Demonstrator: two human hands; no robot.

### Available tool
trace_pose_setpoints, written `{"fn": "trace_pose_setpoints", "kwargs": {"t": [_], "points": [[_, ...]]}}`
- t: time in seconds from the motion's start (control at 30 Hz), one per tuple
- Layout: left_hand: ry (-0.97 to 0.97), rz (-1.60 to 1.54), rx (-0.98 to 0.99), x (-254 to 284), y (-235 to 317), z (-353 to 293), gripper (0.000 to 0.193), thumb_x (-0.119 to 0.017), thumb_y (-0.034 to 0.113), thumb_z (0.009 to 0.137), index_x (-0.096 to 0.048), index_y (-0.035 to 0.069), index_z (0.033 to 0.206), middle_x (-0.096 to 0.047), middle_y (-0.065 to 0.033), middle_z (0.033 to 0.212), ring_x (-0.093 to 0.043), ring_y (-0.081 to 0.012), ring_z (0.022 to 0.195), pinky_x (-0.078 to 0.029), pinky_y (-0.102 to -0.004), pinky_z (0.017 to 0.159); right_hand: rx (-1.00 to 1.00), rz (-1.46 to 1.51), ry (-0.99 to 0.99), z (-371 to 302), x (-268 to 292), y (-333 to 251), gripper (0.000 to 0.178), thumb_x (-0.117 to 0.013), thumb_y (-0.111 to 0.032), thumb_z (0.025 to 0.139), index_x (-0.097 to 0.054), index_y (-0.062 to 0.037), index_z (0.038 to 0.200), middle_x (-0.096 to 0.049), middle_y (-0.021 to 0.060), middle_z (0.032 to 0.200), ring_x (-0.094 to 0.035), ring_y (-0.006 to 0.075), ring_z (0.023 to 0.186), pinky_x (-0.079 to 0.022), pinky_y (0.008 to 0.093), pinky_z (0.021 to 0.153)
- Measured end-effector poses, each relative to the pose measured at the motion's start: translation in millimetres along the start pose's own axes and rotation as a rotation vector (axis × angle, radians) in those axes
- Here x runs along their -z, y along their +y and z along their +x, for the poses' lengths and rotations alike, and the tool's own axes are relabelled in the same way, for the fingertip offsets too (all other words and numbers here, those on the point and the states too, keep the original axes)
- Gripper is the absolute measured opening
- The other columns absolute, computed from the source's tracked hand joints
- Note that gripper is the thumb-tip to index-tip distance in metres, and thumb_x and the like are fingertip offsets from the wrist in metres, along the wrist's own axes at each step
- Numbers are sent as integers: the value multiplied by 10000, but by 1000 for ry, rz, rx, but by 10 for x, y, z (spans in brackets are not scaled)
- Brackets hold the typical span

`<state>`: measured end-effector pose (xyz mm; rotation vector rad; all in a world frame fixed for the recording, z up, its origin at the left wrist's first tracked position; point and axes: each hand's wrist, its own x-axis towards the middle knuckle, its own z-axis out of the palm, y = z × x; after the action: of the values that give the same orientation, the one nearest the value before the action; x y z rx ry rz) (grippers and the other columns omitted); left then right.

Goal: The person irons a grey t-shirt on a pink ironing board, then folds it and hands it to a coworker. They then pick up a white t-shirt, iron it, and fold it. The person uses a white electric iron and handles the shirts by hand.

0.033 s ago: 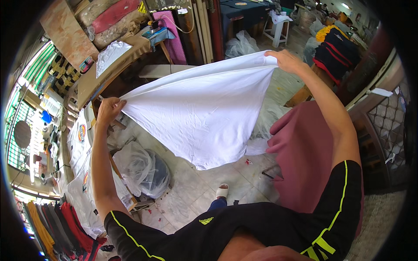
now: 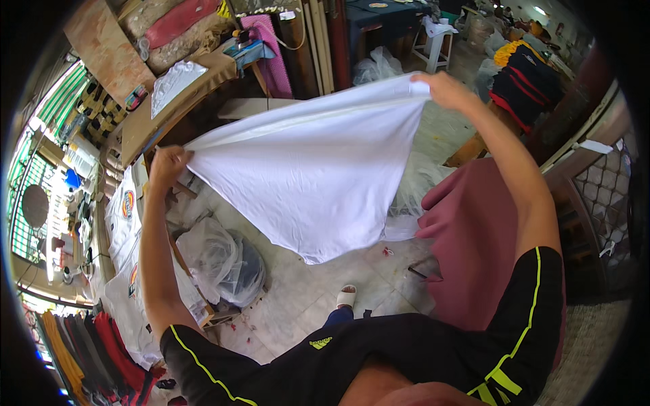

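Stretched taut in the air between my two raised hands is a white fabric piece [image 2: 305,176]. Its upper edge is folded over, and the lower part hangs down to a rounded point. My left hand [image 2: 168,168] pinches its left corner, fingers closed. At the upper right corner, my right hand [image 2: 443,91] is closed on the same fabric, farther away and higher than the left. The cloth looks like a garment or a garment panel; I cannot tell which.
A brown-covered table [image 2: 172,95] with a white cloth on it stands at far left. On the floor sits a plastic-wrapped bundle [image 2: 233,267]. Maroon fabric [image 2: 467,237] drapes at right, near folded dark clothes [image 2: 521,84]. White printed garments [image 2: 128,284] hang at left.
Both hands have risen very slightly, the left one most visibly. The folded upper edge of the white fabric looks a little flatter and wider.
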<state>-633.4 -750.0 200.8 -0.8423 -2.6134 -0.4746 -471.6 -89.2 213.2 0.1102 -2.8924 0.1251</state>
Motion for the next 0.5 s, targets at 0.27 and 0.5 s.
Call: {"fn": "trace_pose_setpoints", "kwargs": {"t": [0.27,0.5], "points": [[809,384,6,2954,-762,463,261,-643,274,863,-721,44,960,-705,-87,797,-655,-201,712,-509,-333,669,-132,-675,555,697,2712,-53,298,-530,-74,847,-644,-36,1119,-685,189,928,-661,291,826,-519,396,717],[34,307,112,459,-97,-1842,269,-654,249,880,-713,-3,951,-700,-68,813,-646,-169,745,-499,-296,704,-114,-286,152,-327,-544,-15,259,-540,-110,827,-686,-57,1035,-700,153,892,-663,269,746,-525,400,691]]}}
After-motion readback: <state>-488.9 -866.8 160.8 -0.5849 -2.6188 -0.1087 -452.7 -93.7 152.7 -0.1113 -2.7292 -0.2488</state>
